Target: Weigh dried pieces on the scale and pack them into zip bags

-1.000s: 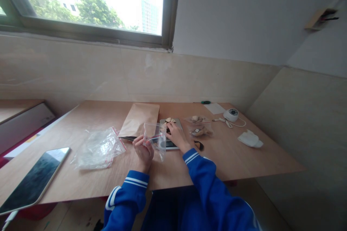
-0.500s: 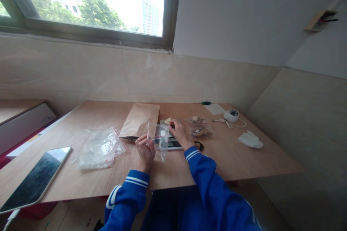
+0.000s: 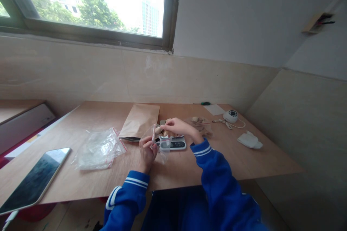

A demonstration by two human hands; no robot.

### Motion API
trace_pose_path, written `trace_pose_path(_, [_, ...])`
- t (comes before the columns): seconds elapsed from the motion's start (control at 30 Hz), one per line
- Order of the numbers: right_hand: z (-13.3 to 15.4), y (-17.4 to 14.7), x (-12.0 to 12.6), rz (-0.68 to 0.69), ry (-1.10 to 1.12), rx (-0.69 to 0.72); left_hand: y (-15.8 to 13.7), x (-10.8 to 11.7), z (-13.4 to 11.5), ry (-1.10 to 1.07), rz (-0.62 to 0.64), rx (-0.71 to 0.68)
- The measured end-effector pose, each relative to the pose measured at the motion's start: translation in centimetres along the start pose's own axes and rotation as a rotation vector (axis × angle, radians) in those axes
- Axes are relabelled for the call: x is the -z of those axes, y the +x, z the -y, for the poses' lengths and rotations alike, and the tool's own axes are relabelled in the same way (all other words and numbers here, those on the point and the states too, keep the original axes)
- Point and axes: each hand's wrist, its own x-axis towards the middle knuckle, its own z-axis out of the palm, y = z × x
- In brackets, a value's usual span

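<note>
My left hand [image 3: 147, 150] holds a small clear zip bag [image 3: 162, 145] with a red seal line, its mouth turned up. My right hand [image 3: 176, 127] pinches small pale pieces [image 3: 158, 130] right at the bag's mouth. Just behind the bag lies a small digital scale [image 3: 175, 143] with more pale pieces on it. Both sleeves are blue with white stripes.
A brown paper pouch [image 3: 139, 120] lies behind my left hand. A pile of clear zip bags [image 3: 97, 148] and a phone [image 3: 35, 178] lie to the left. Filled small bags [image 3: 201, 122], a white round device with a cable [image 3: 231, 116], a white wad [image 3: 249, 140] and a green pen [image 3: 205, 103] sit to the right.
My right hand left the scale with pale pieces and came left to the bag's mouth. My left hand tilted the bag up a little.
</note>
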Motion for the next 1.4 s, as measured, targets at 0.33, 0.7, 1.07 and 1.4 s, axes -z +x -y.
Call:
trace_pose_path(0.33, [1.5, 0.6, -2.9, -0.185, -0.476, 0.157, 0.0, 0.1, -0.1, -0.056, 0.100, -0.107])
trace_pose_path(0.7, [-4.6, 2.4, -3.6, -0.747, -0.207, 0.299, -0.7, -0.2, 0.4, -0.085, 0.015, 0.043])
trace_pose_path(1.07, [-11.1, 4.0, -4.5, -0.569, -0.620, -0.007, -0.4, -0.2, 0.3, -0.069, 0.010, 0.068])
trace_pose_path(1.4, [-6.4, 2.6, -3.6, -0.721, 0.314, 0.051, -0.5, -0.2, 0.3, -0.065, 0.046, 0.125])
